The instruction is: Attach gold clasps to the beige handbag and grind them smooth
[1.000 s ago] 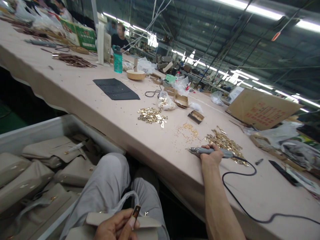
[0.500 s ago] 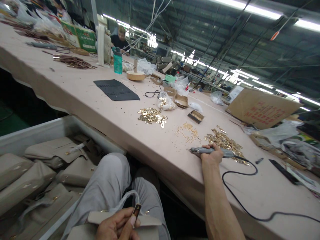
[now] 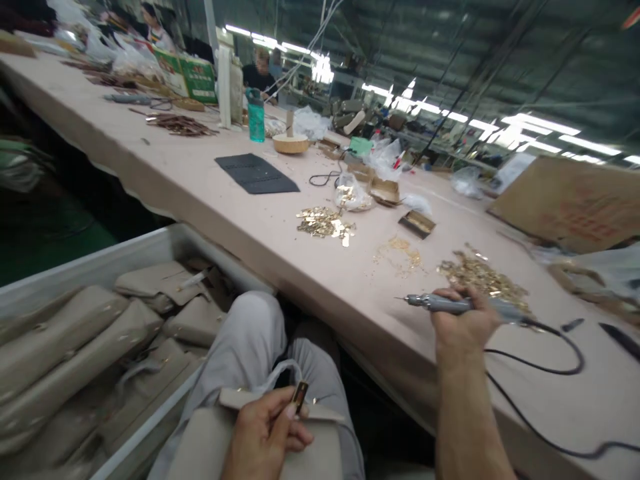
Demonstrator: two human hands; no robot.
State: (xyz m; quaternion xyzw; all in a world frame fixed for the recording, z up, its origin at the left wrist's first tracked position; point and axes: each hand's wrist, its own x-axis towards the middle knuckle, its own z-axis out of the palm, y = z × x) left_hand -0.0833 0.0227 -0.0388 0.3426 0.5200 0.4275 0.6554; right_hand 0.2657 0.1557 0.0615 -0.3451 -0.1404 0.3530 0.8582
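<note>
My right hand is wrapped round a grey corded electric screwdriver, held over the table with its thin bit pointing left. Between the thumb and fingers of my left hand is a small gold metal plate. A beige handbag rests on my lap beneath the left hand, its handle wrapped in pale plastic. Just beyond the screwdriver lies a heap of gold metal pieces. Tiny gold screws are scattered to the left of that heap, and another pile of gold plates is farther left.
To my left stands a white bin full of beige bags. Small open boxes, a black sheet, a teal bottle and a large carton occupy the table. The black cord trails off right. A person sits far back.
The view has swung so that most things sit differently in the picture. The right hand still grips the screwdriver near the gold heap; the left still pinches the gold plate over the bag.
</note>
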